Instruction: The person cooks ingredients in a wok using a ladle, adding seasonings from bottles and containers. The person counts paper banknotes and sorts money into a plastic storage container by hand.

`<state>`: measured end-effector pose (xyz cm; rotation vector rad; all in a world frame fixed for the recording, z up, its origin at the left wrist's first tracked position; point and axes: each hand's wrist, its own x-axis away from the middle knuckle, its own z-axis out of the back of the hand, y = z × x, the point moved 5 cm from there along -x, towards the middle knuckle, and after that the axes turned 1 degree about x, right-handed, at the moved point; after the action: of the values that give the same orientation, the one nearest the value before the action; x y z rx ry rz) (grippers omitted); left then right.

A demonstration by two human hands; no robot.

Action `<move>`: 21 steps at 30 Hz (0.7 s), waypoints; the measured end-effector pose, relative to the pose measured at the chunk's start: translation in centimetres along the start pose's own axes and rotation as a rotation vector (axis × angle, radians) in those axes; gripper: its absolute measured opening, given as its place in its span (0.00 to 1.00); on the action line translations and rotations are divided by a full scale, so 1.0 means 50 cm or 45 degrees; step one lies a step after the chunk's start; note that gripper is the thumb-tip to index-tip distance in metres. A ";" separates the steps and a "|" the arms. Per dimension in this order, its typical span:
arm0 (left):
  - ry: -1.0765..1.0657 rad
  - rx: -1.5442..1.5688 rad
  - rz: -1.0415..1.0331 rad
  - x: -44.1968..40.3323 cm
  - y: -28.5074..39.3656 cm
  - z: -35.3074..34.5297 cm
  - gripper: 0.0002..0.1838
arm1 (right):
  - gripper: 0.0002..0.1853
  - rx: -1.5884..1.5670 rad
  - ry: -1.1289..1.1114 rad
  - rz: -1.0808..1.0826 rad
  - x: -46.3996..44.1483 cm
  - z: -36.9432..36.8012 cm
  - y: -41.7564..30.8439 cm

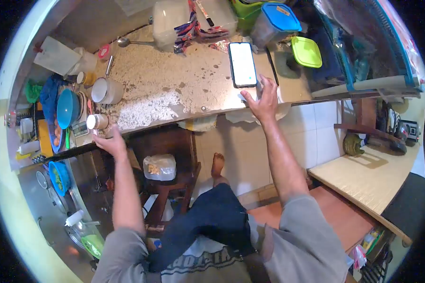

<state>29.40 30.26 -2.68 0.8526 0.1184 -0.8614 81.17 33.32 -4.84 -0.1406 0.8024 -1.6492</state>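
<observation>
My left hand [112, 143] is at the counter's front edge on the left, its thumb and fingers apart. Just beyond it stands a small jar with a white lid [97, 122]; whether my fingertips touch it I cannot tell. A larger white tub [107, 91] is behind that jar. My right hand [264, 100] is at the front edge further right, fingers spread and holding nothing. Close to its fingertips lies a phone [243, 65] in a dark case, its screen lit white. Any contact between them is unclear.
The speckled counter [146, 80] runs across the front. At left are a teal bowl [68, 109] and other kitchenware. Behind the phone stand a blue-lidded container [279, 18] and a lime-lidded one [307, 52]. A plastic tub [159, 167] sits below the counter; a wooden bench [368, 174] is at right.
</observation>
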 end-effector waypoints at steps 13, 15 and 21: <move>-0.704 0.089 -0.891 0.215 0.256 -0.169 0.28 | 0.41 -0.108 0.086 -0.080 -0.010 0.004 0.006; -0.615 -0.059 -0.976 0.220 0.266 -0.167 0.27 | 0.42 -0.167 0.031 -0.114 -0.015 0.010 0.004; -0.551 -0.105 -1.012 0.220 0.267 -0.174 0.29 | 0.43 -0.207 -0.108 0.050 -0.058 0.006 0.000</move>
<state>48.22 34.25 -4.97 0.5108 0.1116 -1.7553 82.06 35.84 -3.65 -0.3054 0.8688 -1.5305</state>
